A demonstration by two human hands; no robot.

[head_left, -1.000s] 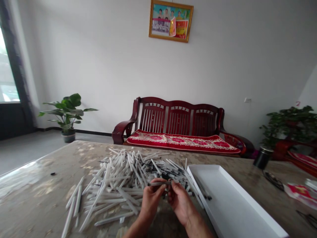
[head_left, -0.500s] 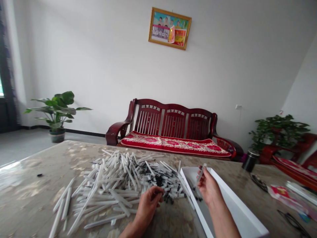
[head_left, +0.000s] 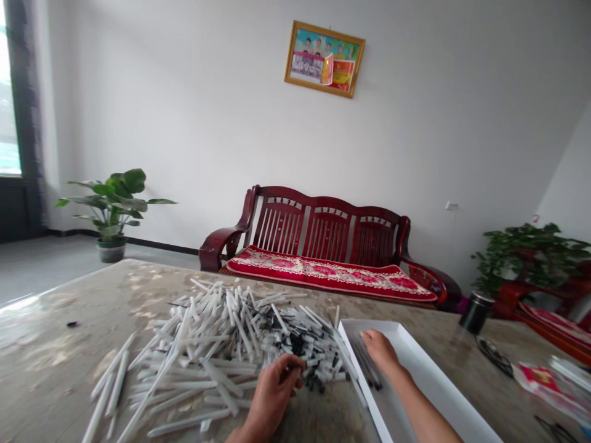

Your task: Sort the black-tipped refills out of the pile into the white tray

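Left hand (head_left: 273, 394) curled at the edge of the heap of white plastic tubes (head_left: 221, 363), left of the white tray (head_left: 436, 369); any held item cannot be made out. Right hand (head_left: 379, 352) flat, fingers together, nothing seen held, inside tray beside dark rods (head_left: 368, 363). Parallel lay of rods is best kept.

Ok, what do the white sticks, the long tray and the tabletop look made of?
The sticks look like smooth white plastic with a faint sheen, judging by their even colour and straight edges. The tray is matte white with crisp edges, probably card, though it could be plastic. The tabletop is glossy and mottled beige, perhaps polished stone or laminate; the look leaves that open.
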